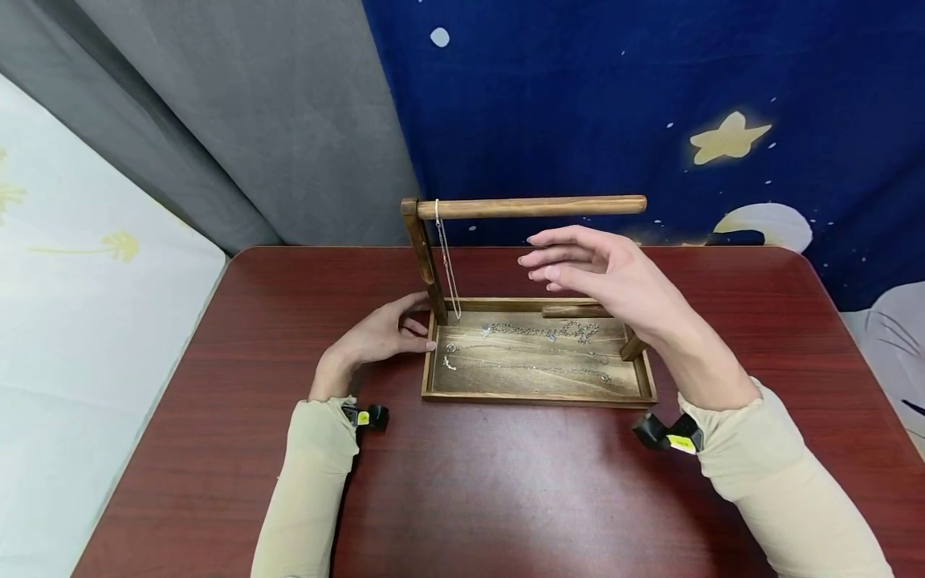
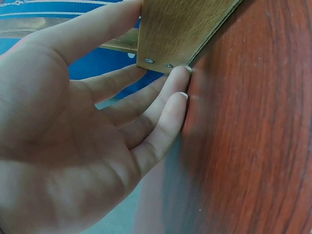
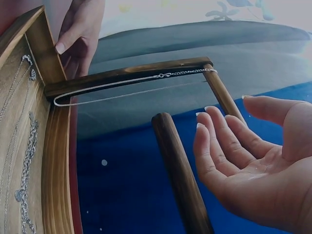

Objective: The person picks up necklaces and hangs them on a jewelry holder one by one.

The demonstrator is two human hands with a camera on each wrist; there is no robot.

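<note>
A wooden jewelry stand [image 1: 538,396] has a shallow tray base, a tall post at the left with a long crossbar [image 1: 535,207], and a shorter bar [image 1: 574,311] at the right. One thin chain necklace [image 1: 446,261] hangs from the left end of the long crossbar. Several silvery chains [image 1: 538,329] lie in the tray. My left hand [image 1: 386,329] grips the tray's left end, thumb at the side wall and fingers by the back corner. Above the tray's right part, my right hand [image 1: 610,273] is in the air with relaxed fingers, holding nothing; it hides part of the short bar's post.
The stand sits on a reddish-brown wooden table [image 1: 491,482]. Behind the table hang a grey curtain [image 1: 289,104] and a blue curtain [image 1: 578,96] with stars and a moon. A pale patterned cloth [image 1: 72,281] hangs at the left.
</note>
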